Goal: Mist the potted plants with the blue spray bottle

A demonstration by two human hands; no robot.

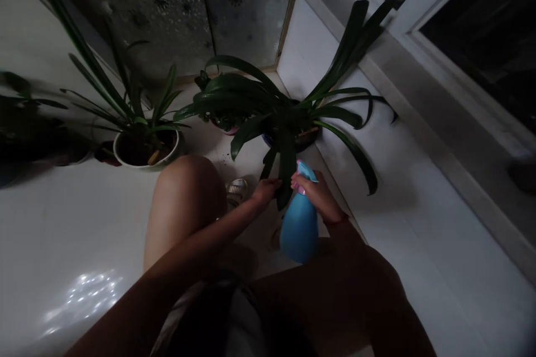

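Note:
My right hand (317, 192) is wrapped round the neck of a blue spray bottle (300, 228) with a pink and light blue trigger head. The bottle hangs roughly upright, its head close to a long drooping leaf (287, 162). That leaf belongs to a large potted plant (288, 109) with broad, strap-like dark green leaves. My left hand (267, 191) pinches the leaf's edge near its lower end, fingers closed. The plant's dark pot (307, 139) is partly hidden by leaves.
A second plant in a pale round pot (148, 164) stands on the left, with dark foliage (29, 122) beyond it. A small plant (226, 121) sits behind the large one. White wall and sill (419, 83) run along the right. My knee (188, 189) and shoe (237, 187) are close by.

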